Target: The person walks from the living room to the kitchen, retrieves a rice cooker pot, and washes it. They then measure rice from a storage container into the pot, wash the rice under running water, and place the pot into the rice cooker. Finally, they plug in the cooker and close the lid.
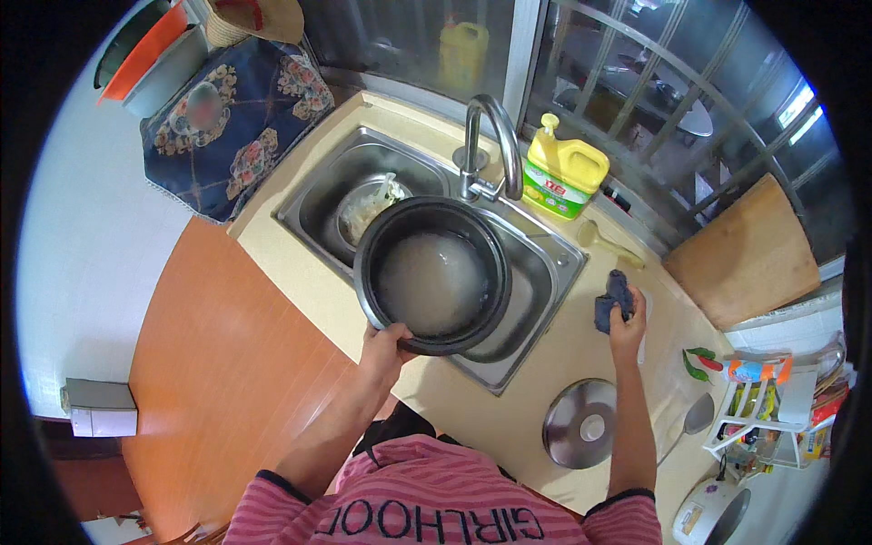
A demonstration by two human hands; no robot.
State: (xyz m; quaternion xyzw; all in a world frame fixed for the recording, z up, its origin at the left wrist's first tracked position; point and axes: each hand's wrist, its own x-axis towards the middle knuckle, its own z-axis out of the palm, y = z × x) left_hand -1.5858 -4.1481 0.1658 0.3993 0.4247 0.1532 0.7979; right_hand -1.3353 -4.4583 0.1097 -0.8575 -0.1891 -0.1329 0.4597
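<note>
My left hand grips the near rim of a dark round cooking pot held over the divider of a double stainless-steel sink. Cloudy liquid fills part of the pot; what lies under it cannot be made out. My right hand holds a dark blue-grey cloth above the counter right of the sink. A metal bowl with pale, wet scraps stands in the left basin, partly hidden by the pot. The curved faucet rises behind the pot. A round metal lid lies near my right forearm.
A yellow detergent jug and a brush-like tool are behind the sink's right side. A wooden cutting board leans at the window. To the right are peppers, a spatula, a white rack and a white pan.
</note>
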